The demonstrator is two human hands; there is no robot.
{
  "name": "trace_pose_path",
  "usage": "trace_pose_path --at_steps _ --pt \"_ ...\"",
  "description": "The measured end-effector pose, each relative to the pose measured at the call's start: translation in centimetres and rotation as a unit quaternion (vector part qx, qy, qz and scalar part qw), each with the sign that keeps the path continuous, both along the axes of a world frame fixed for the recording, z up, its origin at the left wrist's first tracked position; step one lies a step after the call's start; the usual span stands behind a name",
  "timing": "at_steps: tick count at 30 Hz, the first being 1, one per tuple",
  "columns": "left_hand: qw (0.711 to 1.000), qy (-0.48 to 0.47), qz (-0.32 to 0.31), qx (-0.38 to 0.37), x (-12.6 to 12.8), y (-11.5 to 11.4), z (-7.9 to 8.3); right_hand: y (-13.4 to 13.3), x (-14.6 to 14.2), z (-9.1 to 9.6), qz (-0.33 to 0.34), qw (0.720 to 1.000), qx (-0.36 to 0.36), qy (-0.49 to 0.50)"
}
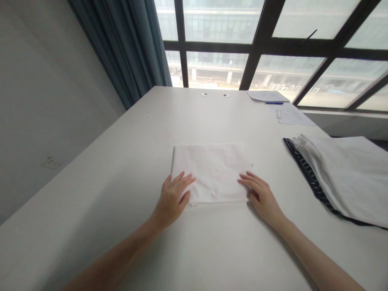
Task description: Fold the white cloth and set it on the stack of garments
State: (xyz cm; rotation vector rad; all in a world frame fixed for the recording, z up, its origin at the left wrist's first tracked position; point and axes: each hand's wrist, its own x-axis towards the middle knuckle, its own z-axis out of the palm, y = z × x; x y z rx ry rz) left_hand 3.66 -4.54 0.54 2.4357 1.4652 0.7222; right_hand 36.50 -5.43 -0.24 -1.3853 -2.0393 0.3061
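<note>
A white cloth [215, 169], folded into a flat rectangle, lies on the white table [206, 250] in front of me. My left hand [174, 198] rests on its near left corner with the fingers stretched out and spread. At the right edge, my right hand [262, 196] touches the cloth with its fingertips, its fingers extended and nothing held in them. Slight creases run along the near side of the cloth.
On the right lies a pile of white cloth [351, 173] over a dark striped cloth [315, 182]. Papers [268, 95] and a blue pen [274, 103] sit at the far right edge. A blue curtain [130, 48] and windows [221, 24] stand beyond the table.
</note>
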Motion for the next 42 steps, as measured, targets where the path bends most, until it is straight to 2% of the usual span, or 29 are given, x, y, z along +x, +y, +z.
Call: trace_pose_path --at_steps 9,42 --pt "0.999 0.046 -0.002 0.005 0.09 -0.23 0.11 0.03 0.02 -0.12 -0.001 1.0 -0.008 -0.004" --pt "0.998 0.061 -0.012 0.001 0.08 -0.21 0.15 0.03 -0.13 0.13 -0.007 1.0 -0.005 -0.006"
